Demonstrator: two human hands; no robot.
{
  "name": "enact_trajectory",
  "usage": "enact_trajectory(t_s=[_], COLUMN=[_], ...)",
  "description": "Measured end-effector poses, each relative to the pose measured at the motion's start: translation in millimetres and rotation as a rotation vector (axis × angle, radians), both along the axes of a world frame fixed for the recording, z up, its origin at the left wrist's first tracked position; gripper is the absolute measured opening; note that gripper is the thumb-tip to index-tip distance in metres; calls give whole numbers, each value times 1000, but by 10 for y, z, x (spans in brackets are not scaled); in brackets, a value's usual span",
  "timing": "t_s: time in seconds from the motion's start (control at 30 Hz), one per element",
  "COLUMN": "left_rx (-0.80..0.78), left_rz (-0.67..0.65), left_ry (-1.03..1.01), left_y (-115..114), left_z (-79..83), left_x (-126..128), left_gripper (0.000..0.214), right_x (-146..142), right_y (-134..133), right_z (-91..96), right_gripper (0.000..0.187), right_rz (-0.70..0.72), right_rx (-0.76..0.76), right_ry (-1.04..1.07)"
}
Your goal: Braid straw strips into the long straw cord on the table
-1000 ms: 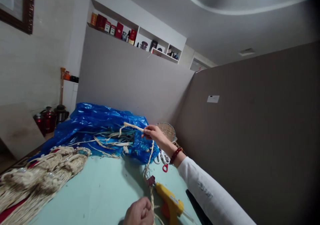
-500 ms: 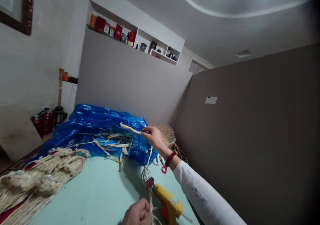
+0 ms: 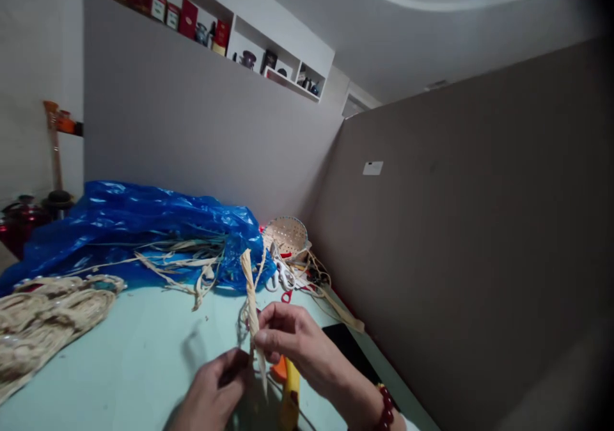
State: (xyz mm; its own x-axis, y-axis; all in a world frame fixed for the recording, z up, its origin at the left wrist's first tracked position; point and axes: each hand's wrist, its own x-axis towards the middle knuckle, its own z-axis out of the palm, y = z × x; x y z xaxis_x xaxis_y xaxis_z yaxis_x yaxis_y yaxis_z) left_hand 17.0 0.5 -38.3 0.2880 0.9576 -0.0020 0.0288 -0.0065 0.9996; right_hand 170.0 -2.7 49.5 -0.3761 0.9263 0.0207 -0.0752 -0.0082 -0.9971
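Note:
My right hand (image 3: 302, 348) pinches a pale, twisted straw strand (image 3: 250, 290) between thumb and fingers. The strand stands nearly upright, its blunt top above my fingers and a thin tail below. My left hand (image 3: 215, 386) is closed just left of it, fingertips at a thinner straw cord beside the strand; the exact grip is partly hidden in shadow. Under and behind my right hand lies a yellow glue gun (image 3: 290, 396) with an orange part, mostly covered. A small wire-like thing stands behind the strand, too blurred to name.
A blue plastic bag (image 3: 158, 217) with loose straw strands (image 3: 177, 261) lies at the back. Braided straw pieces (image 3: 52, 316) are at left. A perforated basket (image 3: 286, 236), white-handled scissors (image 3: 281, 276) and a black flat object (image 3: 352, 351) are at right, near a grey partition (image 3: 455, 226).
My right hand has come down and back from over the blue bag, bringing the straw strand close to my left hand. The strand has turned upright. The view has shifted to the right.

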Motion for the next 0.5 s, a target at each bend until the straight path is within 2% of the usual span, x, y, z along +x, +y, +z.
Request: enact_trajectory(t_s=[0.07,0.2,0.37,0.5], left_rx=[-25,-6,-102,-221], left_rz=[50,149,252,241], left_ry=[-63,30,-163,-201], left_y=[-15,-47,-140,-202], left_z=[9,25,97,190], left_x=[-3,-27,-21,-8], left_gripper=[21,19,27,30], right_x=[70,129,117,107], right_y=[-87,-148,-215,-233], right_z=[-94,-214,-197,-179], right_gripper=[37,39,39,39], right_rz=[-5,14,46,34], right_rx=[-27,-40,-27,-57], right_ry=[-6,-48,-102,-82])
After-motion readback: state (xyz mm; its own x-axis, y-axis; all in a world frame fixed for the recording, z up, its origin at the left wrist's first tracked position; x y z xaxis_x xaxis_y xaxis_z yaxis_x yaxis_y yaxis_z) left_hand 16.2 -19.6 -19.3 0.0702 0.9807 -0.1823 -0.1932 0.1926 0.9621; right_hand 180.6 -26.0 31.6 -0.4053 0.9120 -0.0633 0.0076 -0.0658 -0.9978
